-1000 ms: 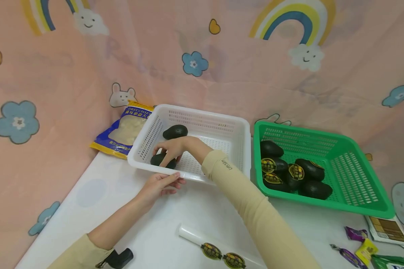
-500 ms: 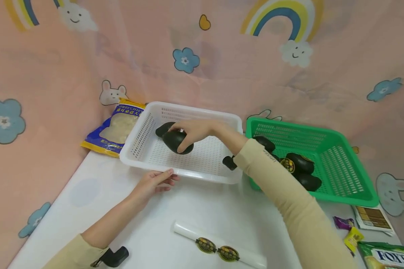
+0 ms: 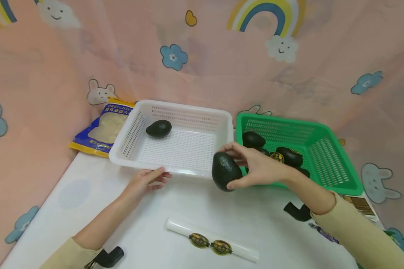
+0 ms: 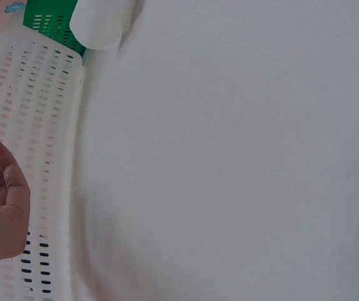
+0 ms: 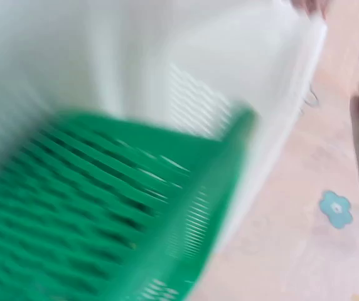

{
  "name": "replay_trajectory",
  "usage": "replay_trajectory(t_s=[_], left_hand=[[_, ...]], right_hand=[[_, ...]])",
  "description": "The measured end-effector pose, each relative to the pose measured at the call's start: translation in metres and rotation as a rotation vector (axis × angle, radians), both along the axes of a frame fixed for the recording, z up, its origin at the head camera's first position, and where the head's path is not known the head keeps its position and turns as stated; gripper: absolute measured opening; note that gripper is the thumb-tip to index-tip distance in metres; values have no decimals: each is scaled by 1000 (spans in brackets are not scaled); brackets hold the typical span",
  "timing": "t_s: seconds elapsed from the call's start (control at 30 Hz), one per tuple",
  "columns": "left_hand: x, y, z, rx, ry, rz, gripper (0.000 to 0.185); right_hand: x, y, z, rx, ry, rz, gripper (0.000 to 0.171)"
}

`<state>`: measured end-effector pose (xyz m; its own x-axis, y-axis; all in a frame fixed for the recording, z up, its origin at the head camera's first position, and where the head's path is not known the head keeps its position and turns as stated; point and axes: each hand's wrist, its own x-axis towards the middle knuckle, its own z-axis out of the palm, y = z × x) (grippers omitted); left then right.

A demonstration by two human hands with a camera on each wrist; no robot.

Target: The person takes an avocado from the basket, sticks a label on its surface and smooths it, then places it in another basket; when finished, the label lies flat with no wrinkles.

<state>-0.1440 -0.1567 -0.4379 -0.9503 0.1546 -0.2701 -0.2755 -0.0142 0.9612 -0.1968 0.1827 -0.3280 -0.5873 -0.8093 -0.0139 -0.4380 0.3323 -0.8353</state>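
Note:
My right hand grips a dark avocado above the table, just in front of the white basket's near right corner. A second avocado lies at the back left inside the white basket. My left hand rests with straight fingers against the basket's front rim, also seen at the left edge of the left wrist view as left hand. The green basket to the right holds several avocados, some with round labels. The right wrist view is blurred.
A strip of backing paper with two round stickers lies on the white table near me. A blue and yellow food bag leans at the back left. Snack packets sit at the right edge. A pink patterned cloth hangs behind.
My right hand lifted an avocado out of the white basket and carried it right and toward me, past the basket's front rim. The left hand stayed at the rim.

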Motion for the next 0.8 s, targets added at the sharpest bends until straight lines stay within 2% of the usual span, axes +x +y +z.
replay_trajectory(t_s=[0.13,0.23,0.27,0.37,0.47,0.53,0.6,0.7,0.8], left_hand=[[1,1,-1,-11,4,7,45],[4,6,-3,-38,29,-10,51],[6,9,-4,-54,50,-34,52],[17,19,-7,-157,149,-172,46],[32,33,-9,-333,323,-402,40],[41,43,-9,-477,453,-555,43],[49,50,-9,-587,562,-682,49],[56,55,-10,-709,652,-790,56],[58,57,-13,-743,675,-827,56]], right_hand=[[34,20,-33,-10,-5,-92,77],[51,28,-62,22,-20,-160,81],[55,30,-72,32,-26,-185,83],[61,30,-98,27,-47,-269,83],[63,28,-117,-30,-77,-359,73],[63,26,-126,-65,-92,-401,66],[63,26,-132,-73,-97,-422,62],[63,28,-138,-33,-85,-432,59],[63,33,-139,24,-44,-411,63]])
